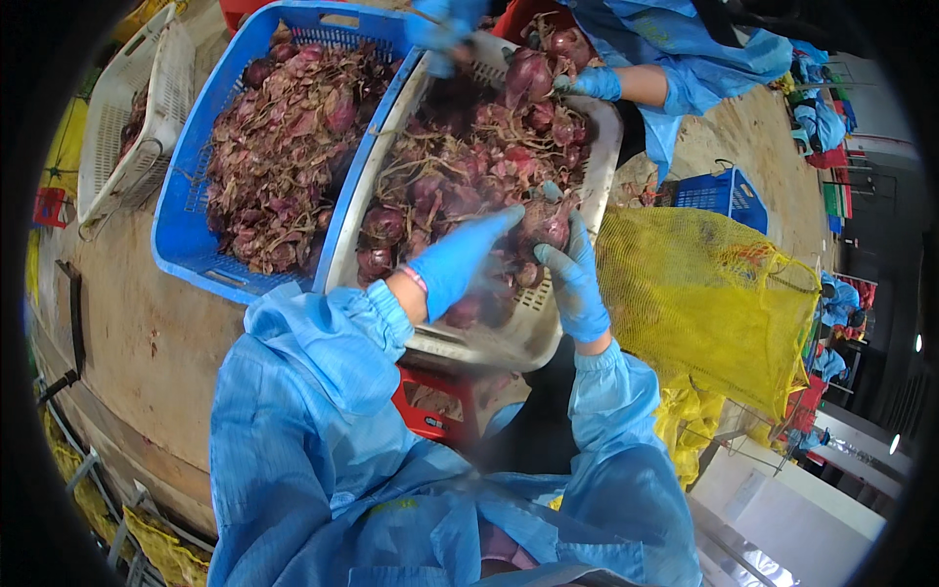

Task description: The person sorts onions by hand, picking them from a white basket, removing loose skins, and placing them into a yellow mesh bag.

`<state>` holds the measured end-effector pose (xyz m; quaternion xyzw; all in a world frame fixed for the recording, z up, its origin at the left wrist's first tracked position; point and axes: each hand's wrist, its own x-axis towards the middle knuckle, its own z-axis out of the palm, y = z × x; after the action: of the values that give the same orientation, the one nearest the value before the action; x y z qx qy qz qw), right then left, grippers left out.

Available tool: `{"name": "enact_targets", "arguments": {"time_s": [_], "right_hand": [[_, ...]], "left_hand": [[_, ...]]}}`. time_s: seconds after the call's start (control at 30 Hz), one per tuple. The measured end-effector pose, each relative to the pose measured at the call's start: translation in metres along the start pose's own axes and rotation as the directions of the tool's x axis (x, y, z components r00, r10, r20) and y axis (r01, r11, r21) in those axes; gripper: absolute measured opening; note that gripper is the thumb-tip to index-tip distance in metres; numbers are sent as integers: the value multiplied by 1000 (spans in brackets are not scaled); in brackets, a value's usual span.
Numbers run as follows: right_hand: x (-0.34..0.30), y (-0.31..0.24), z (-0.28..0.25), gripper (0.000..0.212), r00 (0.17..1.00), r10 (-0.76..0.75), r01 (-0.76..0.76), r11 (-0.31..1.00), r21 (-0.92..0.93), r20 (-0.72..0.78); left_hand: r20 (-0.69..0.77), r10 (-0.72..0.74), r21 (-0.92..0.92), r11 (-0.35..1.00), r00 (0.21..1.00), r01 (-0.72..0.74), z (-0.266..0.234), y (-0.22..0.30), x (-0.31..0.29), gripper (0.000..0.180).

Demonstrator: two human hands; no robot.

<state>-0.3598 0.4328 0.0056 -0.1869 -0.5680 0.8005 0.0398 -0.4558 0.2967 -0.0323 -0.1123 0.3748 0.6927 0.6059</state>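
Note:
Over the near right part of a white crate (611, 161), my right hand (579, 284) grips a red onion (544, 225), thumb below it and fingers curled round its far side. The blue-gloved left hand (460, 262) reaches in from the left, its fingertips bunched together at the onion's left side. Whether it pinches skin or root there is hidden. Beneath both hands, the crate holds many red onions (383, 225) with dry roots and loose skins.
A blue crate (181, 230) heaped with onion skins (284, 161) adjoins on the left. Across from me, a co-worker's gloved hand (595, 83) is at another onion (528, 76); their other hand is blurred. Yellow mesh sacks (704, 293) lie right, a red stool (430, 401) below.

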Motion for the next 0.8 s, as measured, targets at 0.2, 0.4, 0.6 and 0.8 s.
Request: {"name": "enact_targets", "arguments": {"time_s": [0.2, 0.4, 0.6, 0.8], "right_hand": [[5, 2, -14, 48, 998, 24, -20, 996, 84, -49], [10, 6, -26, 39, 990, -40, 63, 984, 165, -137], [14, -3, -22, 40, 974, -130, 155, 980, 125, -188], [15, 4, -36, 43, 970, -202, 215, 972, 93, -134]], "left_hand": [[206, 96, -219, 974, 974, -49, 16, -10, 13, 46], [224, 216, -353, 927, 950, -128, 32, -26, 26, 41], [174, 281, -374, 905, 944, -201, 53, -24, 13, 45], [174, 355, -280, 912, 919, -299, 50, -28, 14, 49]]}}
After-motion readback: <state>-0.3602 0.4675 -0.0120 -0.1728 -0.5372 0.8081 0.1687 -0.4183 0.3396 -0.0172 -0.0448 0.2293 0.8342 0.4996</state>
